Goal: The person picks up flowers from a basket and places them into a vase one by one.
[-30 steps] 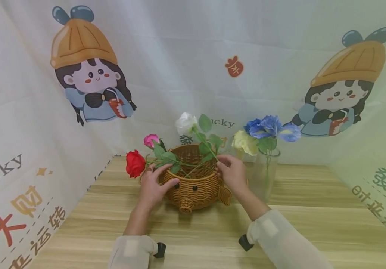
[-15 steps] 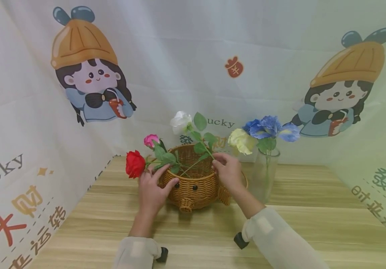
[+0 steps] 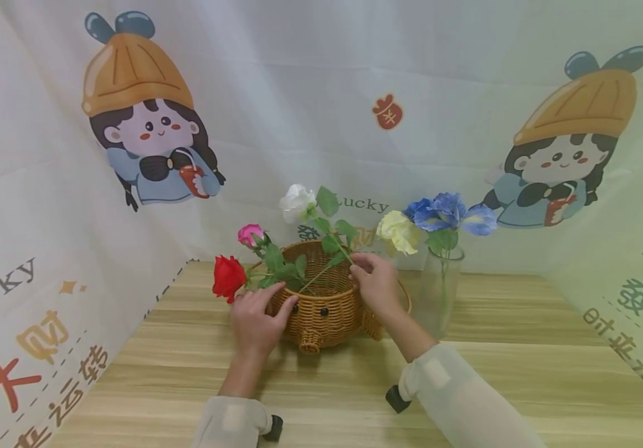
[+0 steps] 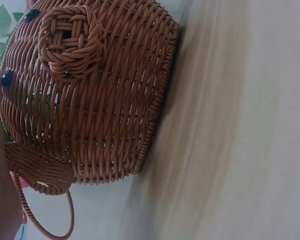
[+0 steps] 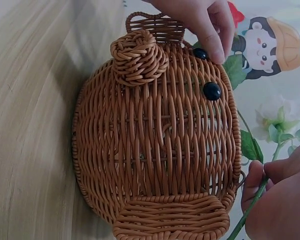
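Observation:
A brown wicker basket (image 3: 321,320) with a pig's snout and black eyes stands on the table. My left hand (image 3: 259,317) holds its left rim, the thumb on the outer wall beside an eye. Between thumb and fingers, my right hand (image 3: 379,287) pinches the green stem of a white rose (image 3: 298,203), tilted with its bloom up and left above the basket's back. The right wrist view shows this stem (image 5: 257,197) running past the rim. A red rose (image 3: 229,278) and a pink rose (image 3: 250,234) lean out over the basket's left side.
Right of the basket stands a clear glass vase (image 3: 441,292) with blue flowers (image 3: 444,211) and a pale yellow flower (image 3: 398,231). A printed white cloth (image 3: 299,93) encloses the wooden table (image 3: 333,386) at the back and sides.
My right hand and the white rose have shifted slightly left. My left hand's fingers have drawn down from the red rose's stem to the rim; the red rose has moved slightly right.

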Demonstrator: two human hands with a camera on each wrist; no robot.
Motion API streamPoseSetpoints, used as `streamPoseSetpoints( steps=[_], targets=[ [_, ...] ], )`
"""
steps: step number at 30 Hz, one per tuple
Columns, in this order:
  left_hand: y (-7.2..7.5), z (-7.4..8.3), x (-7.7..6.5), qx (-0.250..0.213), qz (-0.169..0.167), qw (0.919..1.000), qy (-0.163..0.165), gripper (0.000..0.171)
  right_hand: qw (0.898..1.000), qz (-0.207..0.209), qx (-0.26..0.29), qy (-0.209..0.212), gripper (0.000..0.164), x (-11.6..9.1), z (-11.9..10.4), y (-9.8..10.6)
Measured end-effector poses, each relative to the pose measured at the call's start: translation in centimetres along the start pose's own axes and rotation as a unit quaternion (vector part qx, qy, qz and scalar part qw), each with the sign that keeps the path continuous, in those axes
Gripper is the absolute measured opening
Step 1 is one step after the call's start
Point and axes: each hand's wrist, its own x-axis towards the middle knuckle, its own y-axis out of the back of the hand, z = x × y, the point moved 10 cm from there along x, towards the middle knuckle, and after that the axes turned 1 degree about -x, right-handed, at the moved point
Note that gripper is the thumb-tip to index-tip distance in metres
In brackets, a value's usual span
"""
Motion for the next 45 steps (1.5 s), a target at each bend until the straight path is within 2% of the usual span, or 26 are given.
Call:
streamPoseSetpoints(
  steps=[6,10,13,16,20,23,34,45],
  targets=[
    [-0.1,1.1,0.6,-0.008,-0.014,0.9992,-0.036,0.027,1.000,0.005,0.005,0.001,0.021,0.1,0.2,0.1],
    [-0.2,2.2,1.3,-0.035,-0.029,0.9975,-0.054,0.022,1.000,0.007,0.016,0.000,0.020,0.0,0.3,0.1],
    [-0.8,3.2,1.7,-0.060,-0.056,0.9944,-0.068,0.019,1.000,0.006,0.019,-0.004,0.021,0.0,0.3,0.2],
    [-1.6,3.8,1.8,-0.060,-0.087,0.9914,-0.077,0.020,1.000,0.001,0.016,-0.006,0.021,-0.1,0.2,0.1],
    [-2.9,3.7,1.3,-0.036,-0.145,0.9870,-0.060,0.027,1.000,-0.002,0.008,-0.007,0.021,-0.3,0.2,0.0],
    [-3.4,3.3,1.1,-0.027,-0.172,0.9840,-0.038,0.029,1.000,-0.001,0.009,-0.008,0.021,-0.3,0.2,0.0],
    [-3.5,3.4,1.4,-0.039,-0.165,0.9854,-0.020,0.030,1.000,0.006,-0.003,-0.023,0.022,-0.1,0.7,0.9],
    [-4.0,3.0,1.1,-0.017,-0.194,0.9808,0.010,0.032,0.999,0.016,-0.026,-0.013,0.023,0.3,1.7,3.4]
  ],
)
